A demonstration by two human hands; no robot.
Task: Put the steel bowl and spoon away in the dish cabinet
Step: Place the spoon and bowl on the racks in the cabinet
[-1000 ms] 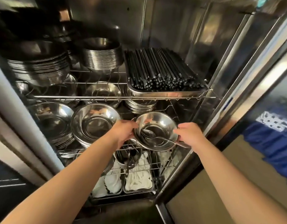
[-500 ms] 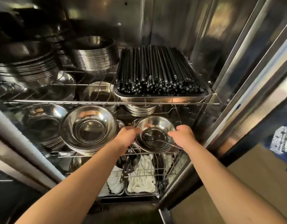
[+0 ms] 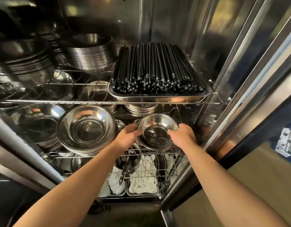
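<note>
holding the steel bowl [image 3: 158, 130] at the middle wire shelf [image 3: 108, 155] of the dish cabinet [image 3: 207, 46], right of the stacked bowls [image 3: 86, 128]. left hand [image 3: 127, 136] and right hand [image 3: 182, 136] both clamped on its rim. spoon [image 3: 155, 136] loose inside, could slide out and drop through the wires if tipped.

A tray [image 3: 158, 97] of black chopsticks [image 3: 158, 68] sits on the upper wire shelf [image 3: 59, 101] beside stacked plates [image 3: 90, 54].

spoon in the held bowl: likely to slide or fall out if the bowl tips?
Probably yes: the spoon lies loose on the steel bowl's polished, curved inside. Its handle reaches the near rim, so a tilt that way could tip it out. Likely stiff.
</note>
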